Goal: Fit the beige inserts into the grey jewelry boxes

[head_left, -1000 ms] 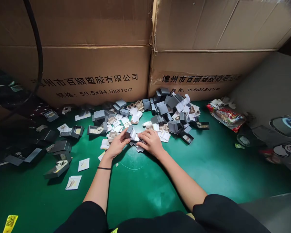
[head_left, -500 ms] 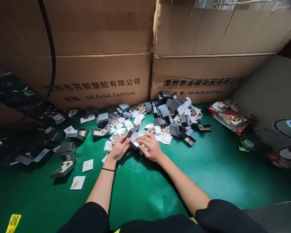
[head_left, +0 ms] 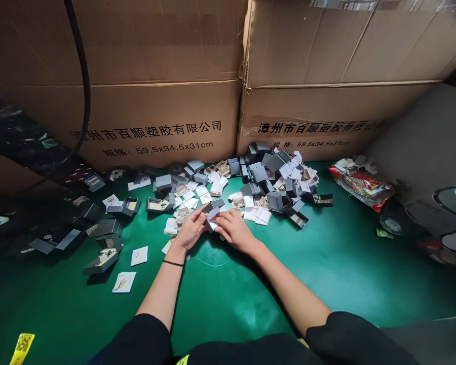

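Above the middle of the table, my left hand (head_left: pixel 191 229) is closed around a small dark grey hinged box (head_left: pixel 215 204), its lid raised. A white card insert (head_left: pixel 212 215) shows in the opening. My right hand (head_left: pixel 233 230) has its fingers bent over the box's right side, pinching the white insert; its fingertips are partly hidden. Just behind my hands lie loose white inserts (head_left: pixel 190 204) and more grey boxes (head_left: pixel 163 183). To the left, two white square cards (head_left: pixel 139 256) with small pieces on them lie near an open grey box (head_left: pixel 101 262).
A large heap of grey boxes (head_left: pixel 258 173) and white inserts (head_left: pixel 292 170) lies against tall cardboard cartons (head_left: pixel 155 116). On the right are a red snack packet (head_left: pixel 359 187) and a dark rounded device (head_left: pixel 410 218). A black cable (head_left: pixel 84 76) hangs at left above the green table (head_left: pixel 327 263).
The box's lid has tipped further over the opening, and less of the white insert shows. Both hands stay nearly in place. The whole view has shifted slightly.
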Tool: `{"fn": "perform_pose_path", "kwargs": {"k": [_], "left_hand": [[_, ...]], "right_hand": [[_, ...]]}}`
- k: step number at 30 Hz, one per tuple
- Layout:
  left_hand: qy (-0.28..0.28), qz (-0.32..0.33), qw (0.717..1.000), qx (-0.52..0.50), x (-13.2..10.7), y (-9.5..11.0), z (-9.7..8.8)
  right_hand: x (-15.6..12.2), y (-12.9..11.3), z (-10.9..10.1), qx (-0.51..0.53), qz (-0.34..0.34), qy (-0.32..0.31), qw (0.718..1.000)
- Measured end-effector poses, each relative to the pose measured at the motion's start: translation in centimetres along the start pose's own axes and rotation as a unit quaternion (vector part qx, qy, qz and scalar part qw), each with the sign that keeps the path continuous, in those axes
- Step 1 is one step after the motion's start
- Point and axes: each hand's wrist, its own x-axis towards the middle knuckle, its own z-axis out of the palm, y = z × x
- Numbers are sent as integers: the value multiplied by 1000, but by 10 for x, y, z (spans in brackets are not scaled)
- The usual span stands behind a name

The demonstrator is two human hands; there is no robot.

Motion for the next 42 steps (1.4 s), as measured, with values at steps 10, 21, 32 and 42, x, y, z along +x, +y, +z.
{"fn": "perform_pose_path", "kwargs": {"k": [10, 21, 32, 42], "left_hand": [[16, 18, 999, -26, 0, -1, 3], [39, 15, 999, -25, -1, -2, 2], [51, 18, 997, -56, -2, -2, 9], [26, 35, 999, -5, -6, 0, 26]], "right_hand": [[-1, -7, 2, -27, 19, 2, 999], [0, -7, -2, -11, 27, -29, 999], [2, -7, -5, 107, 45, 79, 990], [7, -5, -1, 251, 232, 171, 924]]}}
